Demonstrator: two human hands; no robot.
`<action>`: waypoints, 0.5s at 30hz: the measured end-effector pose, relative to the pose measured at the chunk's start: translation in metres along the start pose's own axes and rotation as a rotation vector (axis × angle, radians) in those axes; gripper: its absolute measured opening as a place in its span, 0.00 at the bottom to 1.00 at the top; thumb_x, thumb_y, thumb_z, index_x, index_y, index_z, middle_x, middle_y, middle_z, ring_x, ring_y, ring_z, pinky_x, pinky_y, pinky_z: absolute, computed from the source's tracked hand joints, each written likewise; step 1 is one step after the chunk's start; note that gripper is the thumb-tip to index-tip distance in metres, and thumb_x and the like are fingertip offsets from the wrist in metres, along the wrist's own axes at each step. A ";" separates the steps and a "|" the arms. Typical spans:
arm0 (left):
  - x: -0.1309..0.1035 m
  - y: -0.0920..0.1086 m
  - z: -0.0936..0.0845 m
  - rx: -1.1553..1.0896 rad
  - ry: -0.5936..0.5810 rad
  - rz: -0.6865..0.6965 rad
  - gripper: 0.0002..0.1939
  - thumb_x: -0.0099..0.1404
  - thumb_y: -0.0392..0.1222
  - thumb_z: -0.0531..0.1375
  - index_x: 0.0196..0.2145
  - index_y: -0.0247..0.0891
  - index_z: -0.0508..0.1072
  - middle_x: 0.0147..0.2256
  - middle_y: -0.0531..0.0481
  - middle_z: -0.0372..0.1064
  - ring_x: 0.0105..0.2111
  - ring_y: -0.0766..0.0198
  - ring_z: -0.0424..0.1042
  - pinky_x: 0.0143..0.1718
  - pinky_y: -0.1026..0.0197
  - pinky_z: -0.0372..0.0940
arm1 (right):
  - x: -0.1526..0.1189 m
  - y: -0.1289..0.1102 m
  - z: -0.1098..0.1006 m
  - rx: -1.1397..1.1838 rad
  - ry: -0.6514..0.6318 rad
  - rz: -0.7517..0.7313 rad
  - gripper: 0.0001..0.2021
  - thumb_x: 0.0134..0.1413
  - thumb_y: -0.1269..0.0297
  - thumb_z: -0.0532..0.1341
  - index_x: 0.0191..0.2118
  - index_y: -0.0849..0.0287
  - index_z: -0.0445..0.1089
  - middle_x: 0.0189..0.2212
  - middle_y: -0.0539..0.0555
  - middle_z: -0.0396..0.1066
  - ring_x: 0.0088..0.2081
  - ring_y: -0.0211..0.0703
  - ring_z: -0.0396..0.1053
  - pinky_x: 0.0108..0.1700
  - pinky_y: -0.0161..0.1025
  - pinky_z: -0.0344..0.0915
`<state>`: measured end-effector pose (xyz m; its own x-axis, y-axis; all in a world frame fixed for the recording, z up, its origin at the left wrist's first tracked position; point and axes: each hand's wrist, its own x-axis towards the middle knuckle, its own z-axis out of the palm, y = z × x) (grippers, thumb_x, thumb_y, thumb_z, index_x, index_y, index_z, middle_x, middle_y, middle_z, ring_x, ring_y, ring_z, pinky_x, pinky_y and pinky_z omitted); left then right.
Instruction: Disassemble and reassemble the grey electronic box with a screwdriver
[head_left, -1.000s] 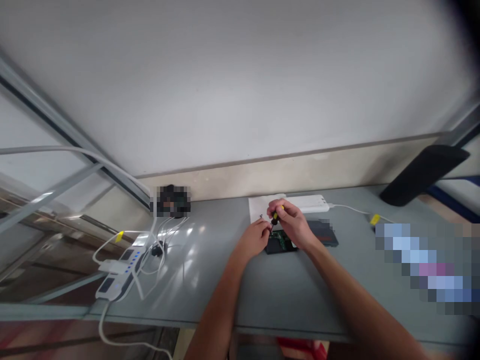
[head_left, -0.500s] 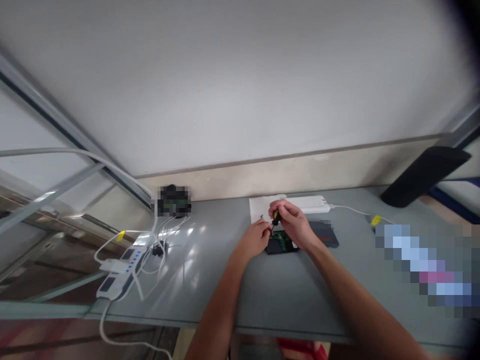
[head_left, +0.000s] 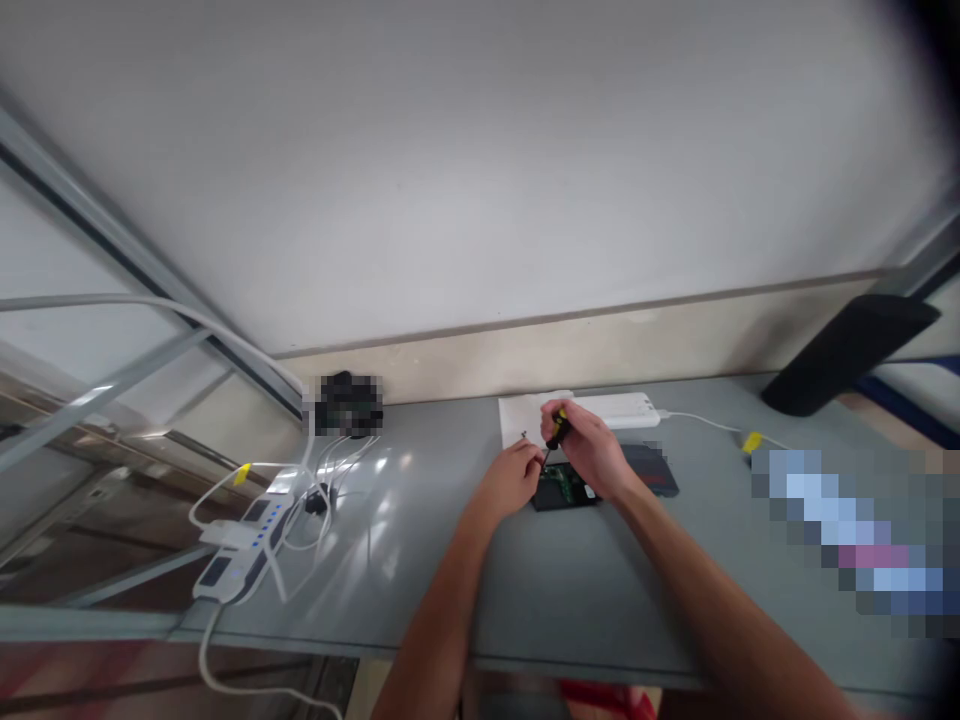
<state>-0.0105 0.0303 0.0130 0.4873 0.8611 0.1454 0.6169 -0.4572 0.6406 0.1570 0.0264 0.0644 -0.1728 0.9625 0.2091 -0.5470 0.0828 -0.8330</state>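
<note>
Wrapped in my right hand (head_left: 592, 450) is a screwdriver (head_left: 557, 430) with a black and yellow handle, tilted with its shaft down to the left. Its tip meets the upper left corner of an opened dark case (head_left: 551, 497) with a green circuit board (head_left: 571, 484) inside. My left hand (head_left: 514, 478) sits at that same corner, fingers bent together close to the tip; what they pinch, if anything, is hidden. Partly behind my right wrist lies a dark flat panel (head_left: 654, 470). White paper (head_left: 516, 415) lies just beyond my hands, with small dark bits on it.
A white power strip (head_left: 634, 408) with a cable stands against the back wall. On the left of the grey table (head_left: 420, 580) are another power strip (head_left: 232, 570), loose cables and a blurred dark object (head_left: 349, 405). A black cylinder (head_left: 847, 355) leans at the right.
My right hand has shifted its grip slightly, and the screwdriver handle leans a little more to the right. My left hand stays at the case corner.
</note>
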 end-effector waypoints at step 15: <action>0.000 0.001 0.001 -0.005 0.013 -0.002 0.13 0.67 0.28 0.50 0.35 0.39 0.72 0.39 0.49 0.71 0.42 0.61 0.72 0.50 0.58 0.69 | 0.000 -0.001 0.000 0.029 -0.011 -0.005 0.18 0.64 0.43 0.59 0.38 0.54 0.71 0.27 0.51 0.61 0.30 0.43 0.61 0.35 0.42 0.61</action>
<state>-0.0098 0.0298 0.0130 0.4777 0.8649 0.1539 0.6146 -0.4543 0.6449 0.1573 0.0259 0.0654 -0.1791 0.9590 0.2194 -0.5711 0.0803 -0.8169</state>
